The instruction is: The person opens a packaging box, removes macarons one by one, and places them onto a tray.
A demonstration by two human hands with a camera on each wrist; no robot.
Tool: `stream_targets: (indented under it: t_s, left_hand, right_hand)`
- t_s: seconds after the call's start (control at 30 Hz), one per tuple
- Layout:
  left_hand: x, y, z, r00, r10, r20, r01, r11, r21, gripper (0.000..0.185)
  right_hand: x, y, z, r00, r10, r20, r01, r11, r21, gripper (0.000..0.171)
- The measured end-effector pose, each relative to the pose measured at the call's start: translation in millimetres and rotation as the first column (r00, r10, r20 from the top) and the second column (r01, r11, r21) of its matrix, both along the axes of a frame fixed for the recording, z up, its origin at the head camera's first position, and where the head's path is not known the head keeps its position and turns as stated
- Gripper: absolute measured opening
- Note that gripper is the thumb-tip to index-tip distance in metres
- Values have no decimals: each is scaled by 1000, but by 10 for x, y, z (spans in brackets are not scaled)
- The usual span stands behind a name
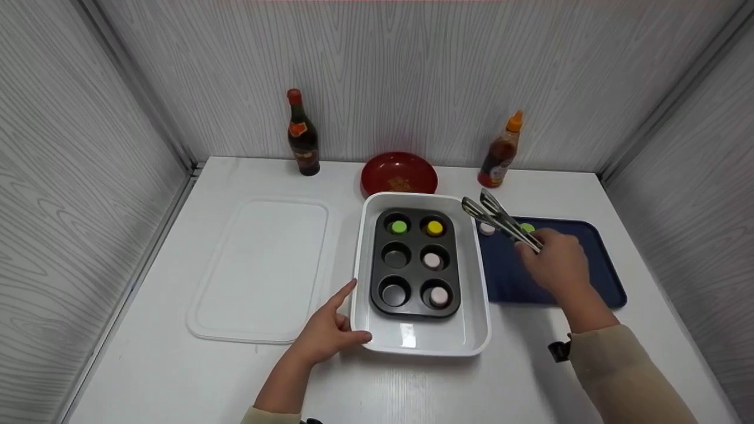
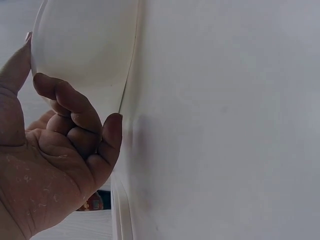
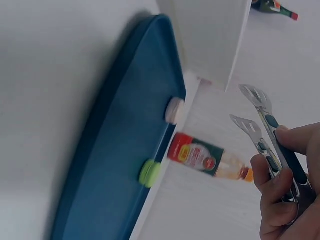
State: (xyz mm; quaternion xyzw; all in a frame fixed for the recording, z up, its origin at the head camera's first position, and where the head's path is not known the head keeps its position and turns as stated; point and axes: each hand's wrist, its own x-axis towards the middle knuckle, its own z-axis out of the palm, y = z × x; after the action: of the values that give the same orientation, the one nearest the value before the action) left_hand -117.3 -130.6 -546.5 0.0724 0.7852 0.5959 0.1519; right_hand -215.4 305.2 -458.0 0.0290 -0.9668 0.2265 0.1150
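Though slender overall, shiny metal tongs [image 3: 292, 161], broad-tipped and slotted.

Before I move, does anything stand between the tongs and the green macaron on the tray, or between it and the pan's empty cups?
Nothing visible blocks the tongs from the green macaron. Toward the pan, the bin's right wall stands between; the white macaron lies just outside it.
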Motion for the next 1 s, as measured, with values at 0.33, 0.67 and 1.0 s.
stream_targets:
  t_s: [0.33,0.67,1.0]
  left_hand:
    - [9,4,13,1000,-2,7,2,1000,-13,109]
    - [29,5,17,1000,4,2,-4,1000,6,109]
    - [21,-4,14,1000,-6,-15,6,1000,-1,108]
  right_hand:
    - [-43,-471,3,991,129,-33,-130,992,-10,31]
    - [-28,-921,-5,979,197,50,-200,978,60,37]
    - [-126,-1088,19,968,203,148,-217,972,88,42]
